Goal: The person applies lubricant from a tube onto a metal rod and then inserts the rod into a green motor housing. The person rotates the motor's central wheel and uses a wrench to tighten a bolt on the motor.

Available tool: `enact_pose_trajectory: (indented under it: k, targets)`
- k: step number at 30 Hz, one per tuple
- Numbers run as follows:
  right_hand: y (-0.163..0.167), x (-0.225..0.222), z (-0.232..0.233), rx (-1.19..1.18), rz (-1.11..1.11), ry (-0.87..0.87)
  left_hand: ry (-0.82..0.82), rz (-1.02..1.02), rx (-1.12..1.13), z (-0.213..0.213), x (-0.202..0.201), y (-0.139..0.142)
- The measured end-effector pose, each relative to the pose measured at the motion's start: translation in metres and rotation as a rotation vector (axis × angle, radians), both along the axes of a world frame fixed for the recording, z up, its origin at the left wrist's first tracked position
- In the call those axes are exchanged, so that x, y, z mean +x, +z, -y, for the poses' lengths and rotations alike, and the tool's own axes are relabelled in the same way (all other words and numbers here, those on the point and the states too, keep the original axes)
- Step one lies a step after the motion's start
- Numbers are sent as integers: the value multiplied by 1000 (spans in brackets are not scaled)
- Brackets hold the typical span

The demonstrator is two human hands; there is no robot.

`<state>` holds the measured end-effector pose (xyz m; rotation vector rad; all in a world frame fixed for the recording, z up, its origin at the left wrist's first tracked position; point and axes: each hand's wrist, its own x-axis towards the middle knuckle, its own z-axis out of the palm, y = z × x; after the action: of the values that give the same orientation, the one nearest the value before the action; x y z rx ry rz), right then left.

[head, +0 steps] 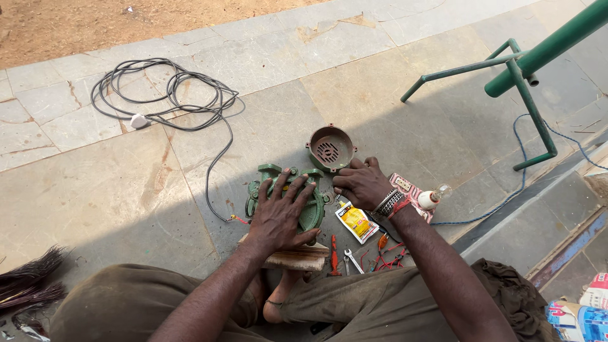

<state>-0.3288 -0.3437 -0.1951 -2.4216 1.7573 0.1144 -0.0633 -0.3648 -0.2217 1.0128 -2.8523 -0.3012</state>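
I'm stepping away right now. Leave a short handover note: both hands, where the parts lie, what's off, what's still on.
Left hand: spread flat on top of the green motor housing, pressing it; nothing gripped.
Right hand: fingers curled at the housing's right edge; whether it pinches anything cannot be told.
Housing rests on a wooden block on the stone floor.
Done: brown end cover is off, lying open side up just beyond the housing.
Left: the housing body is still in one piece.
Nearby: red screwdriver, small spanner, yellow sachet, bulb, grey cable.
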Motion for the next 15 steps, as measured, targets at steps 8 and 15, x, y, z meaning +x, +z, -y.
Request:
enact_pose_trajectory:
  k: [8,15]
  targets:
    - [-34,67,-90,-164,395,-635,-6,-29,-41,-2,1,-6]
    - [-19,42,-86,-95,468,-815,127,-310,-181,-2,1,-16]
